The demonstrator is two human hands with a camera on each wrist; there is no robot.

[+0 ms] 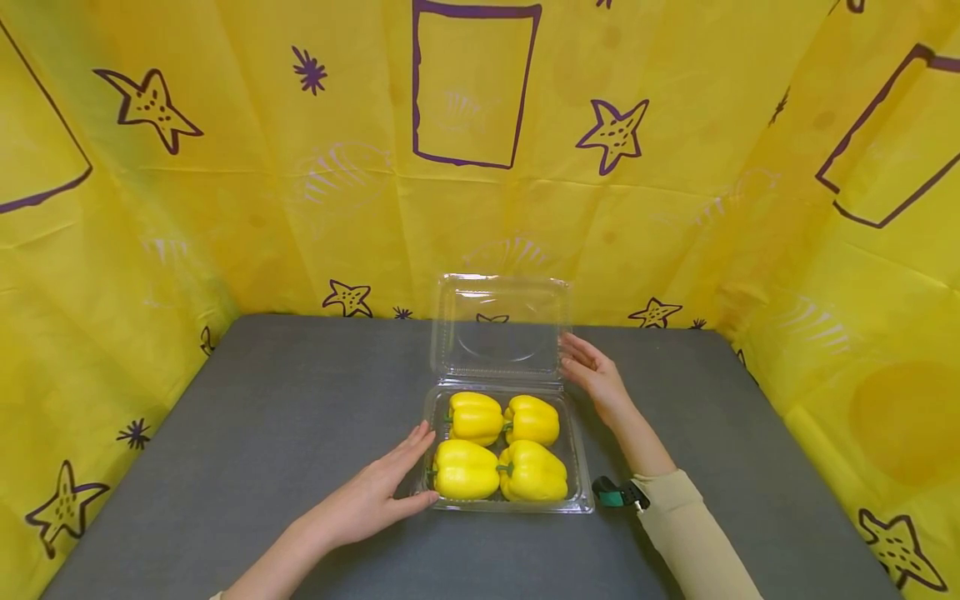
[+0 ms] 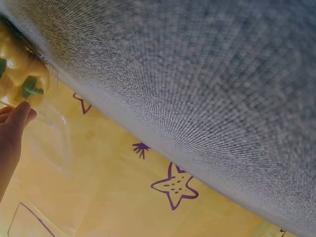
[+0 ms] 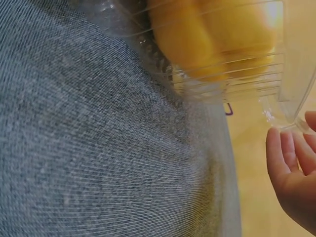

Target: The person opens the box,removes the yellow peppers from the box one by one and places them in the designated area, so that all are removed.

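Clear plastic hinged container [image 1: 517,507] holding four yellow bell peppers [image 1: 465,471] rests on the dark grey surface [image 1: 300,408] between the left grip [image 1: 371,492], fingers and thumb spread beside it, and the right grip [image 1: 597,377], loosely extended fingers touching its raised transparent lid [image 1: 498,321].

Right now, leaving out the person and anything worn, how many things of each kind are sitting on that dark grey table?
Yellow bell peppers with green stems: 4
Clear plastic hinged container, lid up: 1
Total: 5
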